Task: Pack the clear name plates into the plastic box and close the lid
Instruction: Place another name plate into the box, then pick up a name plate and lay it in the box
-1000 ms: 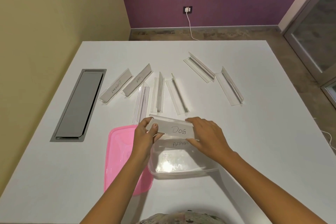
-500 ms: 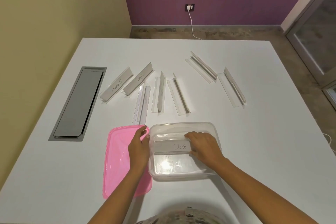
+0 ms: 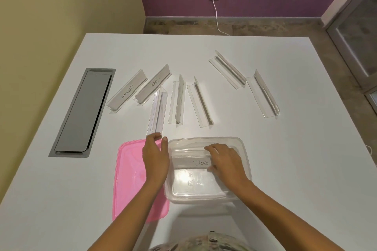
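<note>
A clear plastic box stands open on the white table in front of me. Inside it stands a name plate marked DOG, with another clear plate behind it. My right hand reaches into the box and grips the right end of the DOG plate. My left hand hovers open just outside the box's left wall, above the pink lid, which lies flat beside the box. Several more plates lie further back, among them ELEPHANT and TIGER.
A grey cable hatch is set into the table at the left. Two clear plates lie at the back right. A yellow wall runs along the left, a glass door is at the right.
The DOG plate went from above the box's far rim down into the box. My left hand let go of it and moved to the box's left side.
</note>
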`<state>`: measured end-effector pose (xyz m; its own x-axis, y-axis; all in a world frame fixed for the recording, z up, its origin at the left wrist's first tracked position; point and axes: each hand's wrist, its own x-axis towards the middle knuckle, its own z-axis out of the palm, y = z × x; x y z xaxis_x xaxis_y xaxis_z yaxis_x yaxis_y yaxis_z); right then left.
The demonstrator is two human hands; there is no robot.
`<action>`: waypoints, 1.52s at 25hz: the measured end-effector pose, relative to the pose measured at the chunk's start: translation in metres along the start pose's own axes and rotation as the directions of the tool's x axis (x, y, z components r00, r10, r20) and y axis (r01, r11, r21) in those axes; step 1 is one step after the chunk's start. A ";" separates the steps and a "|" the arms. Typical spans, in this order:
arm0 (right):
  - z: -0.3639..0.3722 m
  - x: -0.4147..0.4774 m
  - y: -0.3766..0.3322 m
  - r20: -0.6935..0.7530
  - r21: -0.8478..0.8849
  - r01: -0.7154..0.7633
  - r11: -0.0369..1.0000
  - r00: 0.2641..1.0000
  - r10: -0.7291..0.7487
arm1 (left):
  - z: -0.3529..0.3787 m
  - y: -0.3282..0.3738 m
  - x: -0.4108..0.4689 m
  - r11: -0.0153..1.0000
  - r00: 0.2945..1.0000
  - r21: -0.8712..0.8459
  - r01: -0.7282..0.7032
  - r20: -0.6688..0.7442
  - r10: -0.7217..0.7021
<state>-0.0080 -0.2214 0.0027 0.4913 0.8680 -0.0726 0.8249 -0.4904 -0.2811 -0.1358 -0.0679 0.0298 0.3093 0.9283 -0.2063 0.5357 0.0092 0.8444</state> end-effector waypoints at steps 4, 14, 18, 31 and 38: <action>-0.018 0.004 0.005 -0.321 0.025 -0.113 0.993 0.940 0.115 | 0.025 0.025 0.048 0.996 0.996 0.072 -0.059 0.064 0.054; -0.016 0.019 0.026 -0.204 0.119 -0.181 0.976 0.958 0.202 | 0.076 0.035 0.108 0.967 0.977 0.185 0.174 0.093 -0.194; -0.019 0.020 0.021 -0.188 0.154 -0.224 0.962 0.950 0.251 | 0.064 0.039 0.108 0.972 0.971 0.131 0.196 0.115 -0.211; -0.068 0.054 -0.014 0.241 0.934 -0.309 0.179 0.916 0.321 | 0.012 0.064 -0.012 0.958 0.914 -0.248 0.143 0.404 -0.032; -0.076 0.022 0.000 0.134 0.887 -0.221 0.406 0.963 0.233 | -0.016 0.038 -0.029 0.993 0.978 -0.111 -0.035 0.199 0.057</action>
<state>0.0243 -0.2083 0.0733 0.6277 0.7326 -0.2633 -0.0214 -0.3219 -0.9465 -0.1366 -0.0886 0.0761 0.4893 0.8349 -0.2520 0.4337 0.0177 0.9009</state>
